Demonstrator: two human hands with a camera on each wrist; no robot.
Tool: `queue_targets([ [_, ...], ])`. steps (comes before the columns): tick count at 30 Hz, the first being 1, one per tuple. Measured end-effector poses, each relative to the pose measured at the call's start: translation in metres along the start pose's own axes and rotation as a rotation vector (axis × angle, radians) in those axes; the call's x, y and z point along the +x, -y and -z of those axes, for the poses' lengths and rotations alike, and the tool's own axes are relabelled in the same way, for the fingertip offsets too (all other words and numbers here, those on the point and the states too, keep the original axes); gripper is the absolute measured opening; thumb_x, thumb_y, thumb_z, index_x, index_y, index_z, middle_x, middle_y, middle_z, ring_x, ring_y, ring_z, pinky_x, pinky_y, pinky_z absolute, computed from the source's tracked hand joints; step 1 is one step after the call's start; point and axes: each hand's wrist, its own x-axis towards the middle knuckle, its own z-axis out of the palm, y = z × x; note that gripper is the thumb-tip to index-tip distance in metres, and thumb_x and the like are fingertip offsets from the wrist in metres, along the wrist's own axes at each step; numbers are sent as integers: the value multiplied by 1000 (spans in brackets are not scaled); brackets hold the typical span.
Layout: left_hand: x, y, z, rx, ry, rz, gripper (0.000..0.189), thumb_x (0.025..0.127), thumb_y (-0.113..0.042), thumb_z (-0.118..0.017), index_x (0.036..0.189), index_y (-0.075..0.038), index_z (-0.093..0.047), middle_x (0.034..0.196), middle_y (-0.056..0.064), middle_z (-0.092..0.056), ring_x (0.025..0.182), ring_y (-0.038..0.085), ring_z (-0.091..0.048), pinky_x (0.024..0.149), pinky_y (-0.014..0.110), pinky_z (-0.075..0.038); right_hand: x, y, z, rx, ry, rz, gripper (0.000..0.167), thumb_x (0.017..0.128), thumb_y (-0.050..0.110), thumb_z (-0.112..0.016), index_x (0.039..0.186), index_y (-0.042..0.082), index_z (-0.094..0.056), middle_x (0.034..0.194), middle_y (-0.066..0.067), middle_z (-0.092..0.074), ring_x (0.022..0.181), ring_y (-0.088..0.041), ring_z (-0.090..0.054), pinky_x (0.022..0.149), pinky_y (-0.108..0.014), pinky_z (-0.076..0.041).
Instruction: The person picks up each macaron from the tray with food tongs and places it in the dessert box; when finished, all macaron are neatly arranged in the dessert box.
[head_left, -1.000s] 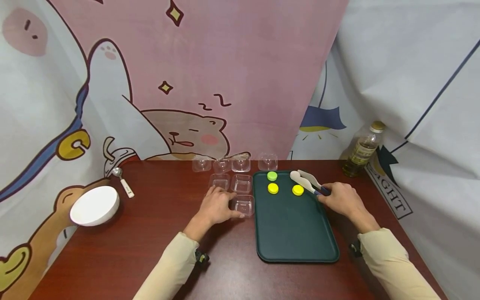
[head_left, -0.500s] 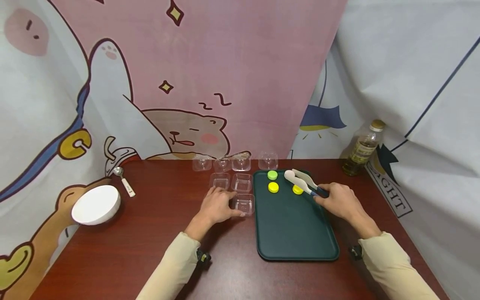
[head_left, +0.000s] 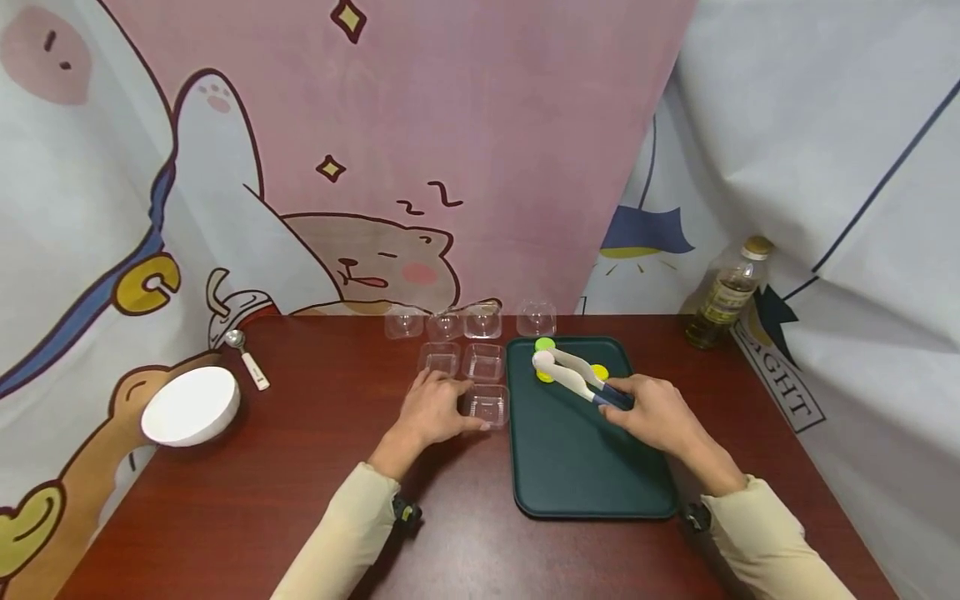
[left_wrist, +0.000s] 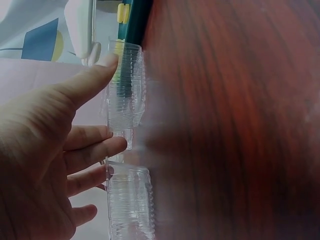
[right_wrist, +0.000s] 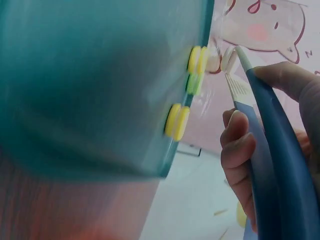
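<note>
Brown table [head_left: 300,442], tongs [head_left: 570,381] shifted left, apparently above a yellow disc [head_left: 544,377].

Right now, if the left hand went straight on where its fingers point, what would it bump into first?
Likely the left hand would meet the clear plastic container just beyond its fingertips; depth is unclear, so they may already touch.

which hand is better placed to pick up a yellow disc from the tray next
Probably the right hand: it holds the tongs over the green tray, close to the yellow discs. The left hand is off the tray, at a clear container, with no tool.
</note>
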Motion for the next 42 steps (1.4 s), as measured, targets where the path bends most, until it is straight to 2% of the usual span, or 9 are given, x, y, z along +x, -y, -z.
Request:
queue_targets([
  [6,0,1,1,-3,-8,16,84,71,-67,-81,139,-19,-65,130,1,-71,128,27,-55,123,53,-27,-3,17,-3,-16,-22,89,43,85,25,-80,120,2,-74,100,-11,-73,75,-14,-56,61,-25,-44],
  [12,1,0,-1,-6,-5,12,84,71,-66,-82,138,-19,-65,129,1,-72,127,27,-55,121,52,-30,-8,28,-8,-8,14,132,42,86,25,-80,122,7,-73,103,-8,-72,74,-11,-54,60,-23,-44],
  [20,1,0,3,24,-23,18,83,71,-67,-81,137,-20,-66,127,0,-73,127,27,-56,122,52,-29,-5,42,-21,-8,69,157,44,86,28,-80,124,9,-72,101,-4,-70,73,-8,-53,55,-18,-45],
  [28,1,-1,0,28,7,23,83,71,-69,-80,138,-21,-65,129,-1,-72,131,28,-54,123,54,-26,-5,45,-33,-54,98,215,44,85,31,-81,123,9,-73,103,-3,-71,73,-6,-55,57,-17,-46],
  [33,0,-2,0,28,-3,9,82,71,-67,-81,136,-20,-66,127,-1,-73,128,28,-54,123,54,-27,-5,45,-37,-89,91,240,45,85,32,-81,124,10,-73,104,-3,-71,74,-5,-56,57,-18,-45],
  [42,0,-4,2,49,-13,-2,82,71,-68,-81,136,-20,-67,126,0,-73,126,27,-55,122,54,-28,-4,47,-37,-118,95,236,46,84,32,-83,123,10,-73,102,-4,-71,70,-5,-54,56,-18,-44],
])
